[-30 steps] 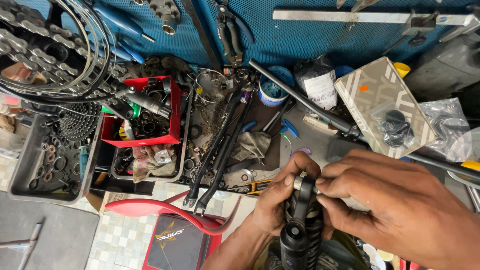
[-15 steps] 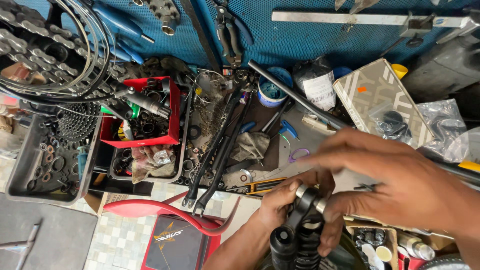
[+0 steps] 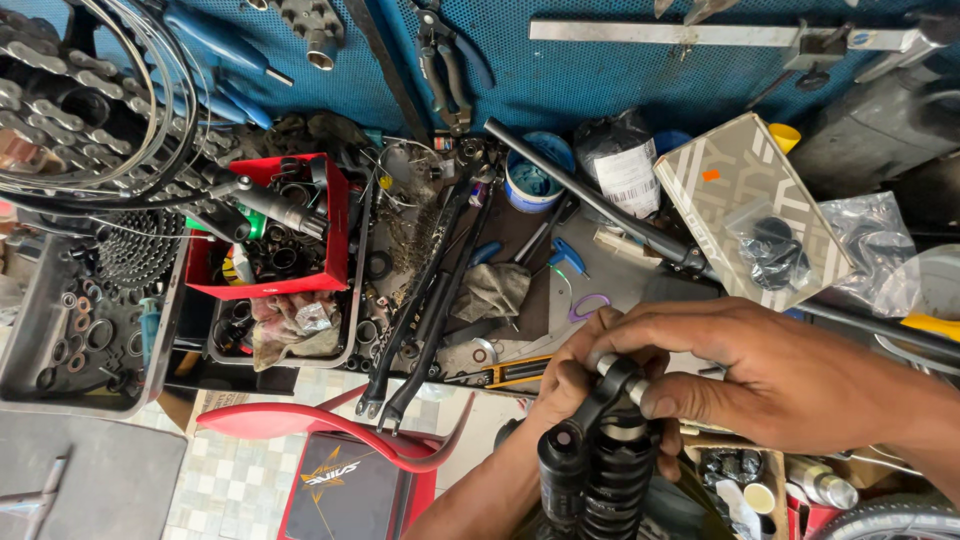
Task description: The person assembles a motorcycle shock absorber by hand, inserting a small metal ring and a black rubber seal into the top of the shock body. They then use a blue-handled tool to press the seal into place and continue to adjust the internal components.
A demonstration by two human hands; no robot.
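A black coil-spring shock absorber (image 3: 598,470) stands upright at the bottom centre of the head view, its eyelet end up. My left hand (image 3: 562,388) grips the top of it from the left, thumb and fingers around the eyelet. My right hand (image 3: 760,378) reaches in from the right, its fingers pinching a small silver bushing (image 3: 606,364) at the eyelet. The lower part of the shock runs out of the frame.
A cluttered workbench lies ahead: a red bin of parts (image 3: 268,232), a grey tray of washers (image 3: 75,330), black rods (image 3: 425,290), a rag (image 3: 492,290), a patterned box (image 3: 745,205). Tools hang on the blue pegboard (image 3: 600,70). A red stool (image 3: 340,450) stands below.
My right hand has slid left and lower over the shock's top, fingers now closed on the bushing at the eyelet. The shock has shifted slightly right and tilted.
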